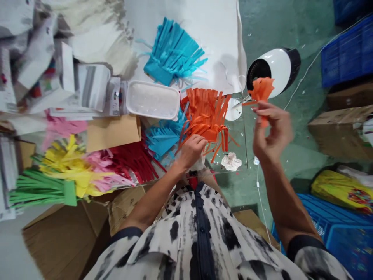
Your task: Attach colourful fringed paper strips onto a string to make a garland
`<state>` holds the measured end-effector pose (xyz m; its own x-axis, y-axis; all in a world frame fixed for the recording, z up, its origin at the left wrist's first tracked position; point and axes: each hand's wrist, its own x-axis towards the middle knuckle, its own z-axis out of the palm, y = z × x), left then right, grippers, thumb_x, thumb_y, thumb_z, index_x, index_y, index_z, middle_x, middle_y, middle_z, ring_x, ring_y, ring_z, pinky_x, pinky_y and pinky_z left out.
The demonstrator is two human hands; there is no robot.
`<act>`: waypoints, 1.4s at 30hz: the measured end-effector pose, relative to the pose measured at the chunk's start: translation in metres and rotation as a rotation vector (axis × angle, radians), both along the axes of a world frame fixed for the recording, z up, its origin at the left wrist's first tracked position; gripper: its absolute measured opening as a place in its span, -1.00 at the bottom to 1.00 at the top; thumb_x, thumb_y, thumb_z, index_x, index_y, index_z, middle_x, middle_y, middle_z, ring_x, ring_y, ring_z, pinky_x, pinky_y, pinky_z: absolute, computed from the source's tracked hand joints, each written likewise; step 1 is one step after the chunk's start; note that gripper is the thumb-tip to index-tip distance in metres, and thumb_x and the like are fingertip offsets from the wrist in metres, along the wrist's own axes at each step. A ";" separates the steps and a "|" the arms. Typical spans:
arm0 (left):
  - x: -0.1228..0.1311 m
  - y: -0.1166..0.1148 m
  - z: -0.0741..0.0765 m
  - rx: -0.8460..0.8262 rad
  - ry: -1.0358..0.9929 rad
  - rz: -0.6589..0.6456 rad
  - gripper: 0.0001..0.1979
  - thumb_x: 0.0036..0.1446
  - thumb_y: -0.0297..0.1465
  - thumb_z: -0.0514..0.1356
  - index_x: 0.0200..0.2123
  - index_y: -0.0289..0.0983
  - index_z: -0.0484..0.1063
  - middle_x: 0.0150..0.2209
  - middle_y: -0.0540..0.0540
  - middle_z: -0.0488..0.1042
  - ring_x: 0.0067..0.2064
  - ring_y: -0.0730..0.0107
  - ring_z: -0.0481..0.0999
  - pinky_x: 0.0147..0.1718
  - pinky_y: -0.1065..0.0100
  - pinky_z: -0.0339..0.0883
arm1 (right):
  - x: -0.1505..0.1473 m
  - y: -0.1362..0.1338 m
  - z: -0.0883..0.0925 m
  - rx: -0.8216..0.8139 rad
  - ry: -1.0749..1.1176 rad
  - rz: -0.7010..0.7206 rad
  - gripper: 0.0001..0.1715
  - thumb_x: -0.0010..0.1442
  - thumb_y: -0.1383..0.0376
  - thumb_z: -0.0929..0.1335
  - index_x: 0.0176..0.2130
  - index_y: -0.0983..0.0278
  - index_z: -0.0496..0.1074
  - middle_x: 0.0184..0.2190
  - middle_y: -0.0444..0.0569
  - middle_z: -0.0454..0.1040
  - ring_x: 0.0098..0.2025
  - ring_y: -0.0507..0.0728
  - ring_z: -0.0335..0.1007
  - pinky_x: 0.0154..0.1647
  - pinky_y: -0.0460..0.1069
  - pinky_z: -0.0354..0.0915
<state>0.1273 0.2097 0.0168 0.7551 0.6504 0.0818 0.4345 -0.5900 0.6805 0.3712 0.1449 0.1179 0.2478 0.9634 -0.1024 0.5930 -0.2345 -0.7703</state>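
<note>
Fringed sheets already cut: long green paper fringe (pixel 37 192), bright turquoise paper fringe (pixel 175 50). Orange paper fringe (pixel 206 116) lies mid-pile w/ L hand (pixel 190 151) half-curled, resting on it. R hand (pixel 272 132) nearly shut, pinching small ragged orange paper scrap (pixel 261 91); thin steel scissor blades (pixel 240 102) just beside, grip unclear. Uncut pieces left: can't tell.

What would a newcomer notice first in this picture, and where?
The bright fringed paper stands out: a large orange piece under the left hand, a turquoise piece above it on a white sheet. The raised right hand pinches a small orange piece beside a round white-and-black appliance.
</note>
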 end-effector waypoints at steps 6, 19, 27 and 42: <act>0.009 0.021 -0.017 0.156 0.140 -0.078 -0.78 0.39 -0.51 0.15 -0.01 -0.23 0.56 0.06 -0.24 0.59 0.12 0.06 0.49 0.07 0.06 0.33 | -0.021 -0.019 -0.050 -0.062 -0.298 0.178 -0.76 0.37 0.21 0.36 -0.04 0.19 0.59 0.13 0.16 0.63 0.00 0.22 0.60 -0.11 0.08 0.31; 0.012 0.028 -0.002 0.071 -0.015 0.064 -0.77 0.46 -0.35 0.13 -0.20 -0.15 0.60 -0.08 -0.14 0.68 0.05 0.13 0.54 0.11 0.03 0.19 | -0.059 -0.010 -0.072 0.095 -0.344 0.130 -0.60 0.45 0.28 0.30 0.19 0.13 0.55 0.05 0.08 0.63 0.02 0.24 0.57 0.02 0.09 0.39; 0.004 0.026 0.007 0.091 -0.098 0.157 -0.84 0.42 -0.30 0.21 -0.13 -0.12 0.62 -0.07 -0.10 0.67 0.07 0.15 0.52 0.14 0.08 0.20 | -0.064 0.016 -0.078 0.091 -0.366 0.113 -0.71 0.46 0.17 0.34 -0.15 0.11 0.68 -0.18 -0.01 0.61 -0.18 0.16 0.48 -0.11 0.05 0.33; -0.023 0.031 0.006 0.049 -0.192 0.536 -0.46 0.21 -0.11 0.40 0.16 -0.17 0.39 0.12 -0.21 0.45 0.21 0.02 0.41 0.24 0.01 0.26 | -0.062 0.025 -0.035 0.339 -0.438 0.102 -0.87 0.35 0.26 0.43 -0.15 0.11 0.65 -0.21 -0.05 0.59 -0.23 0.12 0.45 -0.08 0.09 0.27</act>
